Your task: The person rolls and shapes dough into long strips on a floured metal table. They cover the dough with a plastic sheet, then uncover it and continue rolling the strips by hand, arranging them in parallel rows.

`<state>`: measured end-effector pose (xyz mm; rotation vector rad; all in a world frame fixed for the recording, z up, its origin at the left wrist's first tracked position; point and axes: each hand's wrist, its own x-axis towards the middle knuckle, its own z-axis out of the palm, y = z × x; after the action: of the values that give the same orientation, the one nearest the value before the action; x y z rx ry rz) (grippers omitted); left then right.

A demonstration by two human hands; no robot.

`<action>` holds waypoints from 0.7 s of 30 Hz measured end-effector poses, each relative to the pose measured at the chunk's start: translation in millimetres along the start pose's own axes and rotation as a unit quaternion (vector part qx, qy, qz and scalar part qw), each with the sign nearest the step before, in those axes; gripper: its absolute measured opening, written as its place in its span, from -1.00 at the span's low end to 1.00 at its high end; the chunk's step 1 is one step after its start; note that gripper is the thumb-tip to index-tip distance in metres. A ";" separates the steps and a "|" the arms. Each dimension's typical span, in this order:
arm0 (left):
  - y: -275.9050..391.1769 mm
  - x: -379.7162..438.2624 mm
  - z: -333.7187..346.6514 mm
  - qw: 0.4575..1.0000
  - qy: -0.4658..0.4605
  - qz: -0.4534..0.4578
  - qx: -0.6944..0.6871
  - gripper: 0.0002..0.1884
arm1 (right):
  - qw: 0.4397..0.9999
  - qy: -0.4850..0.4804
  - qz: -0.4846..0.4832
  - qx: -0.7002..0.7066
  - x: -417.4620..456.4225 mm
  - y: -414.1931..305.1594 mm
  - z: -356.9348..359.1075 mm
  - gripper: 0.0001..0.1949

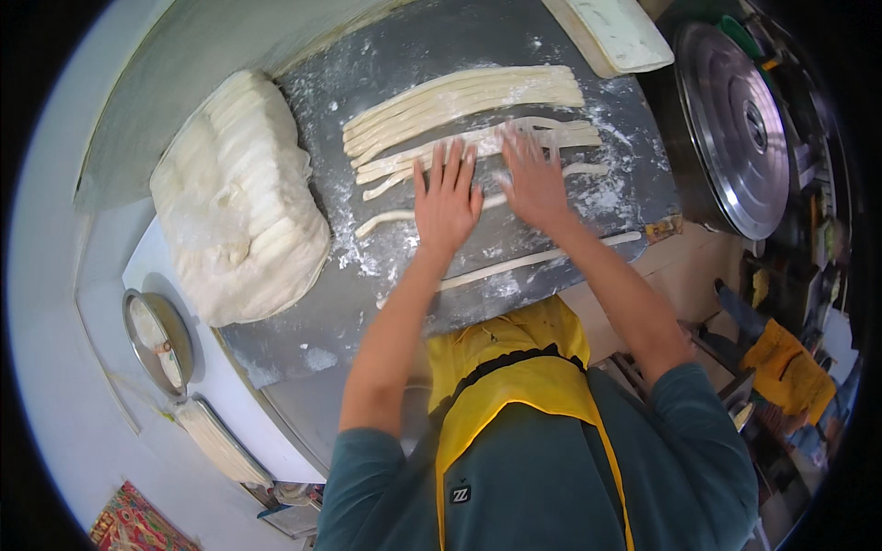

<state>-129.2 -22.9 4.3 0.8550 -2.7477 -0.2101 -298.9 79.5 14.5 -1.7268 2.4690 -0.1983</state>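
Note:
My left hand (446, 200) lies palm down with its fingers spread, the fingertips at the near edge of a middle group of dough strips (396, 160). My right hand (534, 180), slightly blurred, reaches over the same group and holds nothing. Passing beneath or close under both hands is a single dough rope (386, 219); the hands hide part of it. Beyond them, several dough strips (468, 93) lie side by side. Closer to my body, another thin rope (506, 264) stretches across the floured dark tabletop (324, 289), partly behind my forearms.
A large dough mass (238, 206), apparently under clear plastic, sits at the left. Further left are a metal bowl (180, 324) and a long pale tray (224, 441). A white board (613, 31) and a big lidded metal pot (734, 131) stand right. Another person (789, 372) is at lower right.

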 end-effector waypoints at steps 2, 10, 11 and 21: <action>28.0 -30.8 -5.0 0.999 -0.044 0.011 -0.016 -0.30 | 0.998 -0.064 -0.005 -0.016 -47.6 -0.2 -13.1 -0.17; 56.8 50.5 11.3 0.999 -0.006 0.022 -0.034 -0.29 | 0.999 0.034 0.024 -0.030 -24.8 77.1 -24.5 -0.16; 51.7 57.8 10.6 0.999 0.015 0.020 -0.034 -0.31 | 0.998 0.040 0.026 -0.027 -19.1 81.2 -19.3 -0.18; -4.7 -46.6 -26.8 0.987 -0.148 0.068 0.006 -0.34 | 0.994 -0.075 0.014 -0.076 -86.1 107.6 -44.8 -0.23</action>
<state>-82.1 -1.6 19.6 0.6815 -3.0725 -0.3166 -376.8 198.6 41.7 -1.6916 2.4546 0.1217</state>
